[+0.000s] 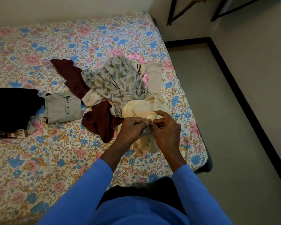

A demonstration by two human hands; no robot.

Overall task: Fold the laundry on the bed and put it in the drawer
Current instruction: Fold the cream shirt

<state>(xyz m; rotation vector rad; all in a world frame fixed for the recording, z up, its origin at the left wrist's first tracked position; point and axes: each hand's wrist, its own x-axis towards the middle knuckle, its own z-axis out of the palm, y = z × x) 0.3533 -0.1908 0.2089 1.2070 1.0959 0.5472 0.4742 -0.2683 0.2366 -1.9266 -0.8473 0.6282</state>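
Observation:
A heap of unfolded laundry lies on the floral bed (39,151), near its right side. A cream garment (139,111) sits at the front of the heap. My left hand (131,129) and my right hand (165,129) pinch it together, thumbs almost touching, and part of it hangs below them. Behind it lie a grey garment with a triangle print (118,80), a maroon garment (71,75) and a beige piece (153,78). A folded grey buttoned shirt (62,108) rests to the left, beside a black folded garment (11,108). No drawer is in view.
A bit of pink cloth (136,58) shows behind the heap. The bed's right edge meets a grey floor (209,103) with a black skirting line along the wall. Black metal legs of a table (173,12) stand at the top right.

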